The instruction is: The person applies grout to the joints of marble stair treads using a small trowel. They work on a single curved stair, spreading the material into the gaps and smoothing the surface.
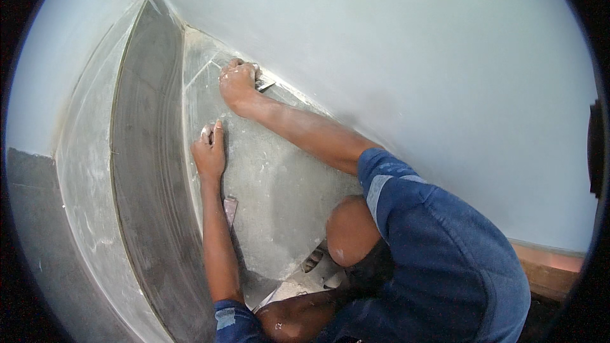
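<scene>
Head view: grasping flat blade (265, 82), eleven o'clock, in right hand (237, 86); likely light, stiff, best held at rear edge. Cannot tell grip of left hand (210, 152), nine o'clock.

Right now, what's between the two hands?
Only a bare stretch of grey slab separates the left hand from the right hand, seen in the head view.

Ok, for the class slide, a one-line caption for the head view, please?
Right hand holding a flat scraper near the foot of a pale wall, white-smeared left hand over the grey floor.
</scene>
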### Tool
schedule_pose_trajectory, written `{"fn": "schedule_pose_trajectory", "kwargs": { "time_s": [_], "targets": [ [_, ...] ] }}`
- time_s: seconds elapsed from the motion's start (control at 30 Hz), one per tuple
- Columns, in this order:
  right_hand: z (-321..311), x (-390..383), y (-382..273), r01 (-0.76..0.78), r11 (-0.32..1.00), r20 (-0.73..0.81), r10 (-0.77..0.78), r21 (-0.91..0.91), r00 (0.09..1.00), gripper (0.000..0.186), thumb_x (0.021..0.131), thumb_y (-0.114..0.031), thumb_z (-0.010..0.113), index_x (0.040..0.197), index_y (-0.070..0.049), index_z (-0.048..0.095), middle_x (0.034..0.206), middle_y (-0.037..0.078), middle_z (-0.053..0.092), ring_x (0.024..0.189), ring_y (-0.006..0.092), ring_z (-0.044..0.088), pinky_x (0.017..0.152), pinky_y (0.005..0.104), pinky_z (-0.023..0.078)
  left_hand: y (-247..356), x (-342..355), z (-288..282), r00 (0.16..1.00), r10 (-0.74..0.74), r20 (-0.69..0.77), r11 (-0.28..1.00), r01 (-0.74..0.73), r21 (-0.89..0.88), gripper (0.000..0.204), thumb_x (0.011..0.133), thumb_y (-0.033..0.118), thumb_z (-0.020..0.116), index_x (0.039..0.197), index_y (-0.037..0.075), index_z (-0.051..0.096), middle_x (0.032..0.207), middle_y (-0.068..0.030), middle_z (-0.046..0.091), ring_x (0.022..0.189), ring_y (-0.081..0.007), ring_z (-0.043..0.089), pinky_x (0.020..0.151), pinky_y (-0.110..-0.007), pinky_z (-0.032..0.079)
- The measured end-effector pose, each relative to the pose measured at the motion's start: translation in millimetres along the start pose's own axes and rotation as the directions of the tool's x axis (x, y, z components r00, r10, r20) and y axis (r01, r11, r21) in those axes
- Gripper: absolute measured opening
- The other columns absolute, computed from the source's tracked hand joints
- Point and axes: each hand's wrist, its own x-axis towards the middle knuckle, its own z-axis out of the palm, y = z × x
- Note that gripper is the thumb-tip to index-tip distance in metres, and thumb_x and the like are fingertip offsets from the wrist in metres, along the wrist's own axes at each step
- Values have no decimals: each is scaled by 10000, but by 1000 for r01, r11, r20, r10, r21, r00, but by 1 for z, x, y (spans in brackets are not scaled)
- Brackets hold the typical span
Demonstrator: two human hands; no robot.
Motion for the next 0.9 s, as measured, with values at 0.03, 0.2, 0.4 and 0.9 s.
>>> {"fn": "schedule_pose_trajectory", "kwargs": {
  "time_s": [0.03, 0.2, 0.4, 0.9],
  "targets": [
    [7, 2, -1, -23, 999, -29, 24, 40, 999, 283, 782, -112, 594, 1018, 34, 649, 1030, 204, 621, 969, 309, 584, 662, 434, 499, -1, -2, 3, 999, 29, -16, 1000, -29, 2, 386, 925, 301, 545, 805, -63, 587, 554, -164, 440, 553, -129, 399, 516, -364, 373],
    [14, -6, -3, -96, 995, -133, 96, 11, 986, 288, 803, -109, 569, 1038, 41, 641, 1093, 256, 582, 952, 321, 601, 675, 434, 509, -1, 0, 2, 998, 34, -46, 999, -35, -14, 411, 923, 299, 548, 767, -81, 558, 547, -149, 429, 548, -130, 389, 495, -352, 358],
    [-5, 3, -4, 19, 989, 111, -36, 147, 993, 316, 825, -114, 551, 1077, 65, 617, 1109, 270, 567, 925, 310, 608, 662, 458, 507, 4, -5, 0, 998, 15, -69, 1000, -15, -4, 421, 926, 302, 544, 759, -84, 555, 546, -126, 406, 550, -123, 382, 486, -347, 348],
    [-7, 14, -7, 45, 998, 74, -42, -42, 996, 356, 780, -116, 592, 1094, 48, 623, 1123, 264, 558, 929, 314, 602, 628, 398, 503, 0, 0, -1, 1000, 1, -18, 1000, -1, -13, 389, 928, 305, 540, 822, -66, 590, 578, -138, 448, 583, -129, 416, 534, -355, 376]
  ]
}}
